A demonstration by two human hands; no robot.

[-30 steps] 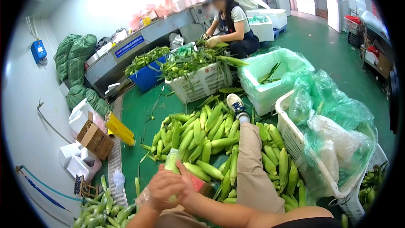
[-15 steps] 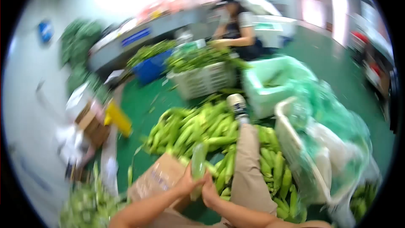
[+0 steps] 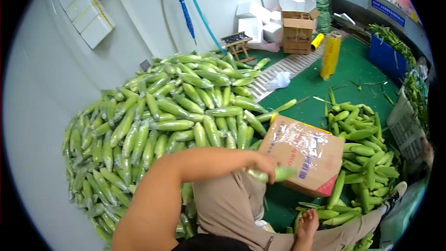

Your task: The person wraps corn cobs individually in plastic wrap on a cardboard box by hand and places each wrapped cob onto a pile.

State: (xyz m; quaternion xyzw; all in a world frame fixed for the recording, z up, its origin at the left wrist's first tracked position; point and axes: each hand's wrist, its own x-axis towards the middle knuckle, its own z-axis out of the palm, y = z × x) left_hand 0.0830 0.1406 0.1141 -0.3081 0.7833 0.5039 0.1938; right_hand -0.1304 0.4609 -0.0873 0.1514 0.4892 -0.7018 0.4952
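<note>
My left hand (image 3: 264, 163) is closed around an ear of corn (image 3: 284, 173), blurred by motion, held above my bent leg and beside the cardboard box (image 3: 304, 151). Lower right, my right hand (image 3: 308, 224) rests near my other leg with its palm up and fingers loosely curled, and nothing shows in it. Close to that hand lie green unwrapped ears of corn (image 3: 337, 217). A large heap of ears in clear film (image 3: 186, 100) fills the floor on my left.
More unwrapped corn (image 3: 367, 158) lies right of the box. Yellow rolls (image 3: 330, 56) stand on the green floor near a metal drain grate (image 3: 278, 76). Against the wall are a small wooden stool (image 3: 239, 46), an open carton (image 3: 297, 32) and white foam boxes (image 3: 253, 28). A blue bin (image 3: 388, 58) holds greens.
The view has swung left, bringing the wrapped corn heap into sight. My hands, together around an ear before, are now apart; the left has carried an ear away from the right.
</note>
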